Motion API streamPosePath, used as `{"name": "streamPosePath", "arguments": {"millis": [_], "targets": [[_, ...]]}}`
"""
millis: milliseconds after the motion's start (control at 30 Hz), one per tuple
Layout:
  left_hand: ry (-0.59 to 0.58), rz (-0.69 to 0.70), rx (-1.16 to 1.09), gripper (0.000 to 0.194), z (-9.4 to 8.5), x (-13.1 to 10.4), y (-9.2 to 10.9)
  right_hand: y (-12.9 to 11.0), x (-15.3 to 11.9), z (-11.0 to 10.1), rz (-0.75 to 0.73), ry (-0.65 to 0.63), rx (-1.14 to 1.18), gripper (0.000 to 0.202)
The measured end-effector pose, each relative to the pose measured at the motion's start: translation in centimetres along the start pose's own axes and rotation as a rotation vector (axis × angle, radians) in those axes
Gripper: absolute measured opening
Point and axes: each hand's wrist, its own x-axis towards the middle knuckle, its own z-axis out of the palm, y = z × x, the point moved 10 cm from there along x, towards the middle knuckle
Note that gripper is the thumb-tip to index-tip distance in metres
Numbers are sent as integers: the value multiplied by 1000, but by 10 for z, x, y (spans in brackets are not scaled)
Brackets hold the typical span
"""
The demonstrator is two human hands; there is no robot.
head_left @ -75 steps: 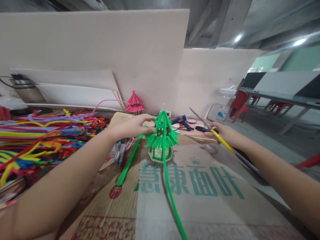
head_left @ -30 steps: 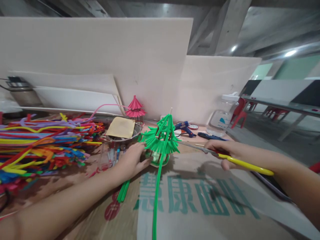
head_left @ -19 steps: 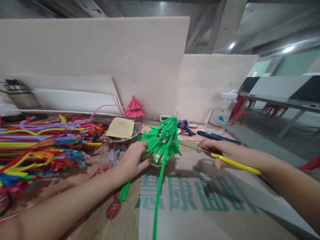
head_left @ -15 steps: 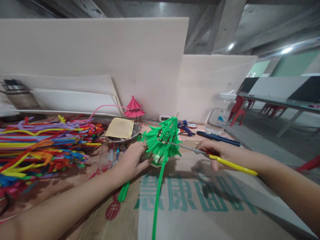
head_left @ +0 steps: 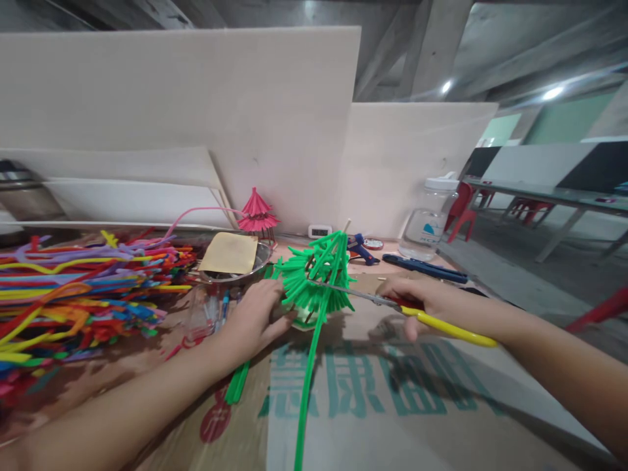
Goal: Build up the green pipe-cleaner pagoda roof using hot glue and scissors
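A green, two-tiered, pagoda-like model (head_left: 321,275) made of fuzzy strips with brown posts sits near the middle of the work surface, its peak leaning toward one o'clock; take it as the centre of the dial. One long, fuzzy green strand (head_left: 307,392) trails from it toward six o'clock, across a brown and pale sheet printed with teal characters (head_left: 360,379).

At eight o'clock the bare left hand (head_left: 258,311) grasps the model's base, thumb along the near side; some of its fingertips are hidden. Between three and four o'clock, the right hand (head_left: 417,304) is clenched around yellow-handled metal scissors (head_left: 449,328), whose blades point toward nine and reach in among the strips of the lower tier. Whether they touch a strip cannot be told.

At seven o'clock lies a short bundle of fuzzy green strips (head_left: 238,383), partly behind the left wrist. Around nine spreads a heap of multicoloured fuzzy strips (head_left: 88,288). Between nine and ten is a round metal bowl (head_left: 265,258) with a yellow square pad (head_left: 229,253) over it. A small pink tiered model (head_left: 258,212) stands between ten and eleven, and a dark blue glue gun (head_left: 362,248) lies at two.
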Motion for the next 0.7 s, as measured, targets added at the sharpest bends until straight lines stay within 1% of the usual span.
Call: {"name": "streamPosePath", "arguments": {"millis": [167, 233, 333, 433, 633, 700], "targets": [[12, 14, -4, 28, 2, -2, -2, 9, 0, 2, 28, 22, 9, 28], [21, 11, -4, 28, 2, -2, -3, 10, 0, 4, 42, 4, 39, 25], [24, 12, -7, 29, 0, -1, -2, 7, -1, 4, 42, -11, 40, 23], [14, 7, -12, 26, 0, -1, -1, 2, -1, 0, 31, 19, -23, 25], [15, -4, 0, 25, 0, -1, -3, -4, -1, -5, 36, 93, -14, 17], [16, -11, 5, 27, 1, -1, -4, -5, -1, -3, 38, 92, -15, 15]]}}
